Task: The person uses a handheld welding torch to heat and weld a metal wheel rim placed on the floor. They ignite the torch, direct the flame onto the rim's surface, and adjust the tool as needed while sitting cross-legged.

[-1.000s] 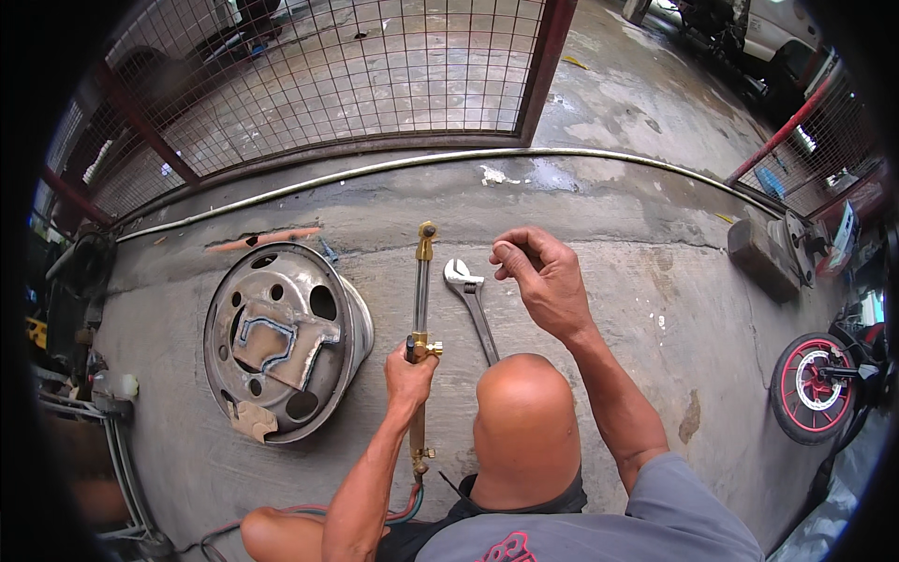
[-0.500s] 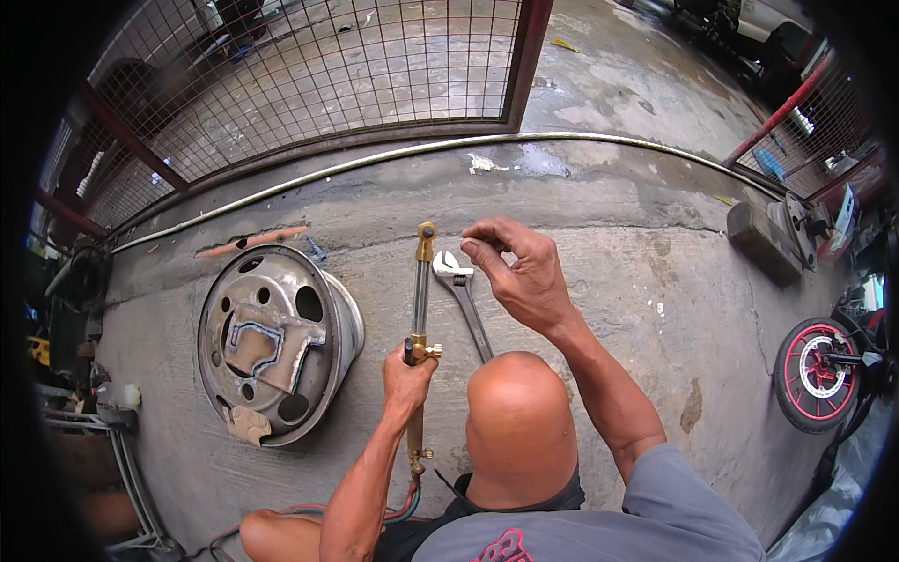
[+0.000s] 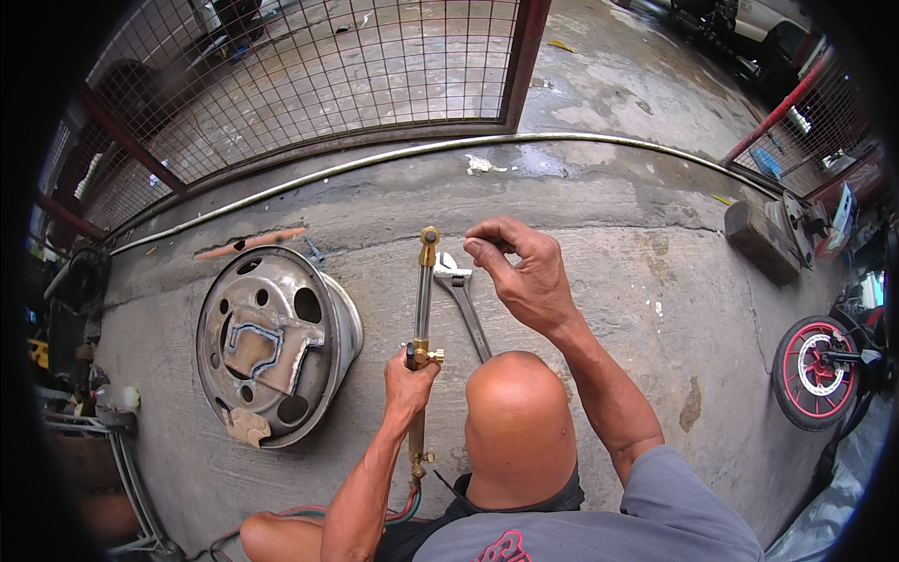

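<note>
Rough grey concrete floor (image 3: 599, 281) stretches out before a red-framed wire mesh gate (image 3: 309, 75), with a pale hose (image 3: 393, 157) curving along its base. Over this floor a long brass and steel cutting torch (image 3: 422, 309) points away from the person, its brass nozzle at the far end, twin thin metal tubes running back to a brass valve block, and red and green hoses (image 3: 403, 506) leaving its near end. Clenched round the torch at the valve block is the left hand (image 3: 408, 370), thumb up by the knob, forearm rising from the lower edge. Reaching forward with a bent wrist, the right hand (image 3: 524, 272) hovers just beside the nozzle, fingertips pinched together; whether they grip anything small cannot be told. Under that hand a silver adjustable wrench (image 3: 464, 300) lies on the concrete. Left of the torch rests a worn grey steel wheel rim (image 3: 276, 342), and a red-rimmed motorcycle wheel (image 3: 817, 370) stands well apart at the right.
</note>
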